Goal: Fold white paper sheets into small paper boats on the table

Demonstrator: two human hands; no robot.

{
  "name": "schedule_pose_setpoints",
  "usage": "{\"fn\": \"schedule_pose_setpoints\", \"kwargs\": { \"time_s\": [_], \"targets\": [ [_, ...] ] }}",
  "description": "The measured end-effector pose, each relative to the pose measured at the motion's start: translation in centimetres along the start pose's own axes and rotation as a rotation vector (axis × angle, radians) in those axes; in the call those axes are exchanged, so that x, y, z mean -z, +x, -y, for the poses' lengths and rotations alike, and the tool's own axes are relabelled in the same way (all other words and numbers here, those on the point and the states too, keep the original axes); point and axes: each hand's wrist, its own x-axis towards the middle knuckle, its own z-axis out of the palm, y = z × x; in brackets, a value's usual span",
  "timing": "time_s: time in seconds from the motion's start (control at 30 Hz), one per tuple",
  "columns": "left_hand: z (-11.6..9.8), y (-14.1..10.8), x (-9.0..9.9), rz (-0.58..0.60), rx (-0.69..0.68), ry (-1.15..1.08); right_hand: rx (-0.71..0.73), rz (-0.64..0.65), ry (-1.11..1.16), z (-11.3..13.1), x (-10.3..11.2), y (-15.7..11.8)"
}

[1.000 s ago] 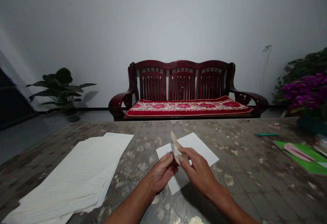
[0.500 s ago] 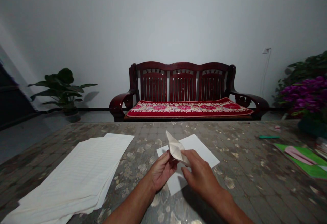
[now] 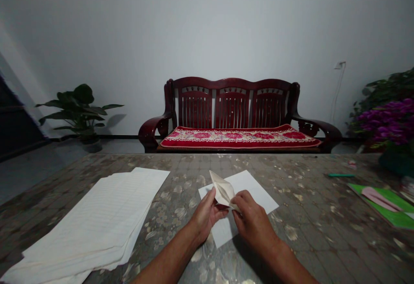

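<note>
Between my two hands is a small folded paper [image 3: 224, 191], off-white with pointed ends, shaped like a paper boat. My left hand [image 3: 207, 215] grips its left side, thumb on the near face and fingers beneath. At its right end, my right hand [image 3: 254, 217] pinches the paper between thumb and fingers. Both hands are held over a white sheet of paper [image 3: 255, 191] that lies at an angle on the patterned tabletop [image 3: 174, 232]. My hands cover part of that sheet and the lower edge of the folded paper.
A stack of lined paper [image 3: 97, 219] lies at the left. On the right are a teal pen [image 3: 341, 175], a green booklet [image 3: 388, 219] with a pink strip [image 3: 378, 198] on it, and purple flowers [image 3: 388, 120]. Beyond the table stands a dark red wooden bench [image 3: 231, 102].
The folded paper has tilted and shows more of its inner folds. My right fingers have closed into a pinch on its right end, and my left thumb has risen along its side.
</note>
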Motion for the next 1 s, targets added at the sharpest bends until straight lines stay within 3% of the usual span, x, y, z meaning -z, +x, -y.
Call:
{"fn": "schedule_pose_setpoints", "kwargs": {
  "time_s": [0.1,0.2,0.37,0.47,0.63,0.73,1.0],
  "targets": [
    [0.3,-0.1,0.0,-0.046,-0.058,0.104,-0.017,-0.07,-0.038,-1.6,0.2,0.6],
    [0.2,-0.1,0.2,-0.12,-0.131,0.251,-0.07,-0.205,-0.117,-4.7,1.0,1.2],
    [0.3,0.6,0.6,-0.192,-0.197,0.441,-0.275,-0.344,-0.305,-11.3,3.2,0.5],
    [0.5,0.9,0.7,-0.209,-0.228,0.5,-0.44,-0.373,-0.436,-13.9,4.4,-0.7],
    [0.5,0.5,0.2,-0.194,-0.222,0.618,-0.627,-0.318,-0.525,-15.3,5.1,-1.6],
    [0.2,0.0,0.0,-0.184,-0.212,0.657,-0.657,-0.283,-0.517,-15.6,5.0,-1.7],
    [0.3,0.1,0.2,-0.179,-0.202,0.734,-0.683,-0.346,-0.434,-16.3,4.8,-1.9]
  ]
}}
